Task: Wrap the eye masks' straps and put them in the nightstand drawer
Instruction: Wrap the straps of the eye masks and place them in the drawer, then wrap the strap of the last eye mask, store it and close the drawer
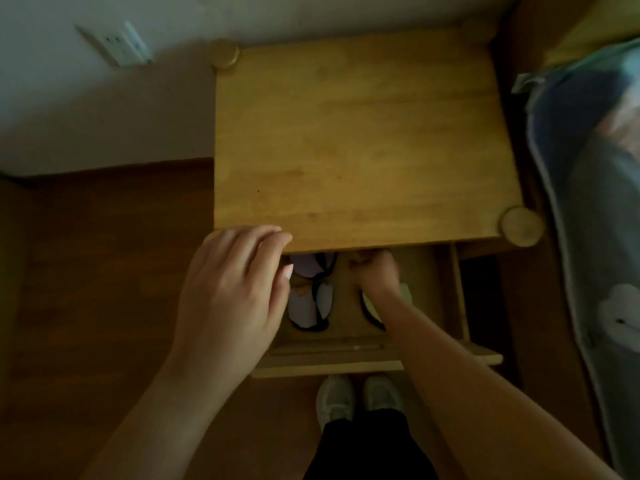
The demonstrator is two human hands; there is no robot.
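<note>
The wooden nightstand has its drawer pulled out toward me. Inside the drawer on the left lie lilac eye masks with black edging, one behind the other. My right hand reaches deep into the drawer with its fingers curled; a pale green eye mask lies under my wrist. Whether the fingers grip anything is hidden. My left hand hovers above the drawer's left side by the nightstand's front edge, fingers loosely bent and holding nothing.
A bed with a blue-grey patterned cover runs along the right. A wall with a socket is at the back left. Brown floor lies left of the nightstand. My feet in pale shoes stand below the drawer.
</note>
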